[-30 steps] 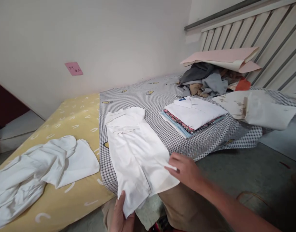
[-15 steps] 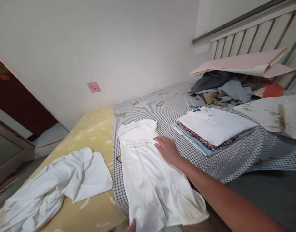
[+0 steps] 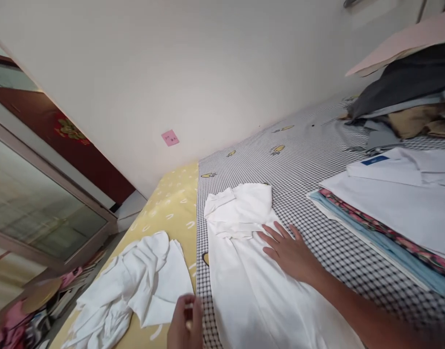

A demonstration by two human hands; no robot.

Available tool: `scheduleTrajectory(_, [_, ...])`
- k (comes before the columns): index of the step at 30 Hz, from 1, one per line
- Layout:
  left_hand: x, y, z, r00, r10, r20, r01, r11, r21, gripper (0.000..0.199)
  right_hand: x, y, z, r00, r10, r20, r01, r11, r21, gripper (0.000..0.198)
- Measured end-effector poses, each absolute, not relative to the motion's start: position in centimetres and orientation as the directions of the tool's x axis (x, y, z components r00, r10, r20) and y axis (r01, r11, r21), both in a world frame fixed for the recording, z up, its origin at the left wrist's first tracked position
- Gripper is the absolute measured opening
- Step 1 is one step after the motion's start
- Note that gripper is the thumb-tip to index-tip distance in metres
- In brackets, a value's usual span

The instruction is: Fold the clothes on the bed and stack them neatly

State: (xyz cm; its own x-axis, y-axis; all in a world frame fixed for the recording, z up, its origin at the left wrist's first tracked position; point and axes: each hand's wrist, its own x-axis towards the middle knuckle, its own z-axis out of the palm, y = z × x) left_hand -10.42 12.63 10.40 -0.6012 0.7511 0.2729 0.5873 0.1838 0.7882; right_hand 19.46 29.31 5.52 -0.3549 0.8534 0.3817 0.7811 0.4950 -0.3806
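A long white garment [image 3: 244, 281], dress-like with its top part folded over, lies lengthwise on the checked bed cover. My right hand [image 3: 288, 249] rests on its right side just below the fold, palm down and fingers spread. Low in the view, my left hand [image 3: 186, 322] hovers just left of the garment, its fingers curled and no cloth visible in them. A second white garment [image 3: 131, 286] lies crumpled on the yellow sheet to the left.
To the right is a stack of folded clothes [image 3: 397, 203] with a white collared shirt on top. Behind it sits a heap of dark and tan clothes [image 3: 407, 97] under a pink sheet [image 3: 411, 41]. A pink note [image 3: 170, 137] is on the wall. A glass-panelled door [image 3: 44, 194] stands at left.
The view has turned left and come closer to the bed. My left hand has risen from the garment's lower left edge to beside it. My right hand stays on the garment, its fingers more spread.
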Motion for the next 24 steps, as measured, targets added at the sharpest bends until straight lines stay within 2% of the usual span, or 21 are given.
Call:
scheduleTrajectory(2, [-9.9,18.0,13.0,-0.420,0.791,0.445,0.784,0.069,0.617,0.024,19.4,29.3,5.4,-0.336,0.848,0.410,0.766,0.499,-0.406,0.046])
scheduleTrajectory(4, [-9.5,23.9,14.9,-0.237,0.817,0.526,0.910,-0.003,0.415,0.023,19.3,29.2,5.3,-0.321,0.840,0.437,0.756,0.506,-0.416,0.045])
scheduleTrajectory(7, [-8.9,32.3,16.4,-0.103,0.831,0.547,0.991,0.037,0.130,0.033,19.4,29.1,5.4,-0.318,0.830,0.458,0.746,0.517,-0.420,0.045])
scheduleTrajectory(9, [-8.1,36.9,16.7,-0.078,0.833,0.547,0.996,0.089,0.008,0.044,19.5,29.0,5.8,-0.321,0.835,0.448,0.744,0.515,-0.427,0.045])
scheduleTrajectory(11, [-7.0,40.6,16.7,-0.035,0.863,0.504,0.995,0.076,-0.060,0.053,19.5,28.9,6.3,-0.323,0.848,0.421,0.747,0.501,-0.437,0.045])
scheduleTrajectory(13, [-6.0,43.5,16.5,-0.007,0.900,0.435,1.000,0.017,-0.020,0.054,19.6,28.8,6.7,-0.327,0.863,0.386,0.753,0.484,-0.445,0.046])
scheduleTrajectory(14, [-5.6,44.6,16.5,-0.016,0.912,0.411,0.999,0.002,0.034,0.048,19.6,28.8,6.9,-0.328,0.869,0.371,0.756,0.477,-0.449,0.046])
scheduleTrajectory(17, [-5.5,46.8,17.1,-0.157,0.892,0.425,0.974,0.069,0.215,0.006,19.6,28.7,7.3,-0.326,0.879,0.348,0.756,0.463,-0.462,0.047])
scheduleTrajectory(20, [-7.1,47.2,19.2,-0.376,0.778,0.503,0.910,0.209,0.358,0.030,19.5,28.7,7.3,-0.310,0.884,0.349,0.760,0.451,-0.469,0.048])
scheduleTrajectory(24, [-10.5,44.9,23.0,-0.642,0.542,0.542,0.746,0.281,0.603,0.032,19.3,28.8,7.2,-0.280,0.895,0.347,0.777,0.423,-0.466,0.050])
